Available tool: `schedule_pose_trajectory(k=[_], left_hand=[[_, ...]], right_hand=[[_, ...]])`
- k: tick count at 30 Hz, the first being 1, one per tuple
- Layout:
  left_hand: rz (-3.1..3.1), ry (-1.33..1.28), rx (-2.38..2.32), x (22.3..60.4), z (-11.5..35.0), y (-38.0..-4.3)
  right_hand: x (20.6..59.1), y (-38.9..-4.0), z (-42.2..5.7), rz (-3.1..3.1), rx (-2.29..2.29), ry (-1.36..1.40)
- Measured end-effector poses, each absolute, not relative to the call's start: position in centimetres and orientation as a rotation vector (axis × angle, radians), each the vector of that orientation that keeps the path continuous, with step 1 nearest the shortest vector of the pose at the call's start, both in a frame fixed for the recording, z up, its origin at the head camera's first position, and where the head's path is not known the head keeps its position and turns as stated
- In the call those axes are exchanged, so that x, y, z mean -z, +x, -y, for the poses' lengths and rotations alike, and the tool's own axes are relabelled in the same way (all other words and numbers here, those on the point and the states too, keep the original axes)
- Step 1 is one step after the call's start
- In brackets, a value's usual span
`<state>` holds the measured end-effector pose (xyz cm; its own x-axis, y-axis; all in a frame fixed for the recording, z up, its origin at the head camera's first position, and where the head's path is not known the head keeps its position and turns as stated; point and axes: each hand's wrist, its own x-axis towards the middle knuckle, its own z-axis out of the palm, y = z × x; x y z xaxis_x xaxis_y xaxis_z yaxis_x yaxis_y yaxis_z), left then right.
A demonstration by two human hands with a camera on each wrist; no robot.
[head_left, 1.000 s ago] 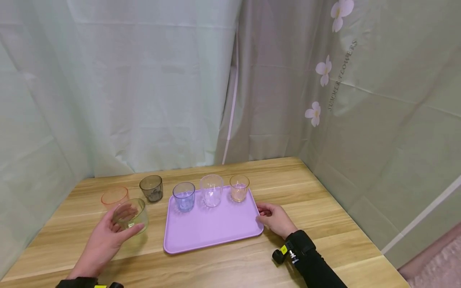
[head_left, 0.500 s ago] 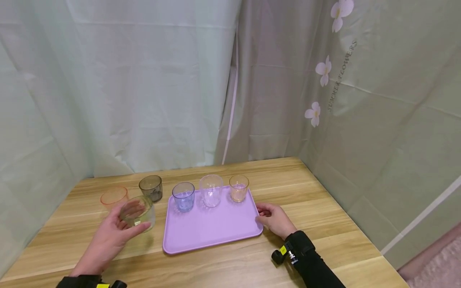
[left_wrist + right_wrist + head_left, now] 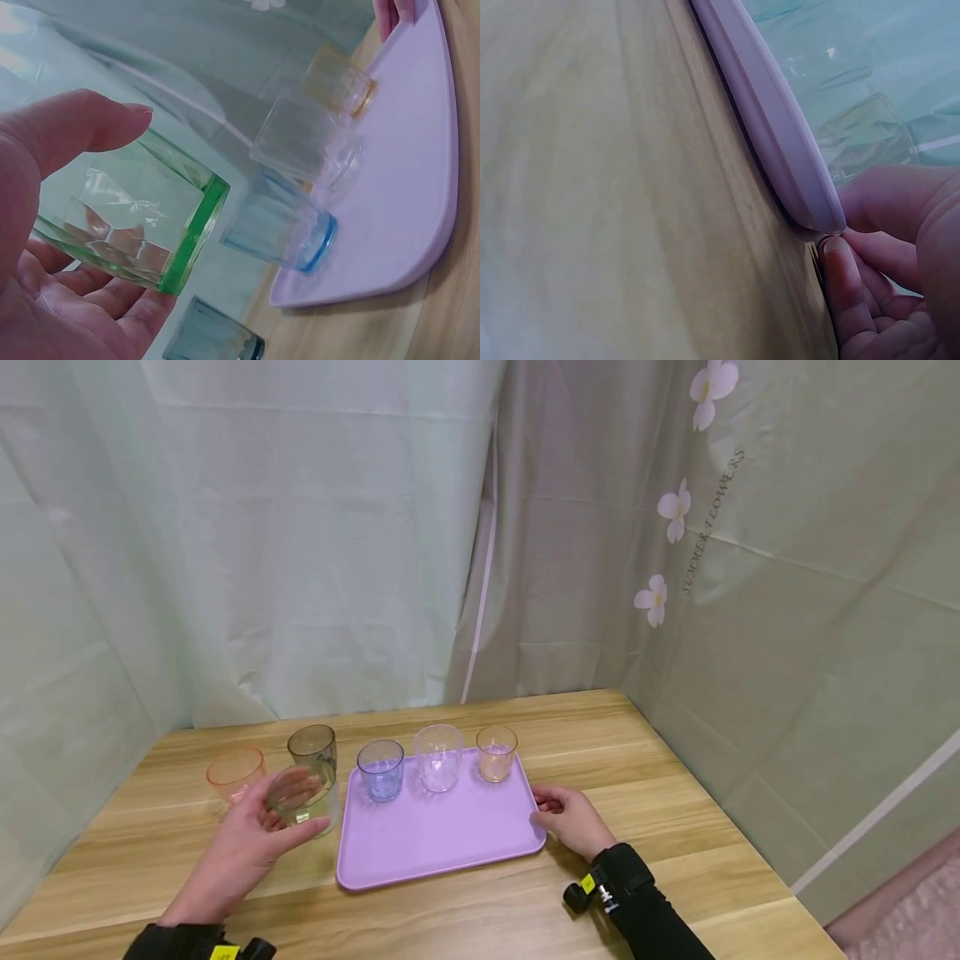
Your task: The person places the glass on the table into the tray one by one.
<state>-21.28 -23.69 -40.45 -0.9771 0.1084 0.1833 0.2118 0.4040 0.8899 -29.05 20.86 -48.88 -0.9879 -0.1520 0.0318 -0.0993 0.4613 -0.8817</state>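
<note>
My left hand (image 3: 243, 856) grips a clear green drinking glass (image 3: 321, 814) by its sides, thumb on one side and fingers on the other. In the left wrist view the green glass (image 3: 142, 202) shows its thick base, raised over the table. To its right lies a purple tray (image 3: 450, 835). Along the tray's back stand a blue glass (image 3: 383, 779), a colourless glass (image 3: 439, 768) and an amber glass (image 3: 497, 762). My right hand (image 3: 573, 822) holds the tray's right edge, and the right wrist view shows the thumb over the rim (image 3: 810, 187) with fingertips below.
A dark grey glass (image 3: 311, 745) stands on the wooden table (image 3: 420, 918) behind the green one, partly overlapped by it. Left of it stands an orange glass (image 3: 234, 770), partly behind my left hand. Curtains (image 3: 322, 543) hang along the table's back and sides.
My left hand has carried the green glass to the right, closer to the tray's left edge and in front of the dark grey glass. The right hand stays on the tray edge.
</note>
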Motion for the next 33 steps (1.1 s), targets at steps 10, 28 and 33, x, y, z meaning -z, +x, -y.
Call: schedule_pose_trajectory(k=[10, 28, 33], left_hand=[[2.499, -0.378, 1.702, 39.7, 22.0, -20.9], [2.51, -0.423, 1.754, 39.4, 19.7, -21.3], [2.508, -0.421, 1.805, 39.4, 19.1, -21.4]], right_hand=[[49.0, -29.2, -21.0, -2.656, 1.565, -0.222], [48.9, -29.0, -21.0, -2.661, 1.555, -0.223], [49.0, -29.2, -21.0, -2.664, 1.561, -0.22]])
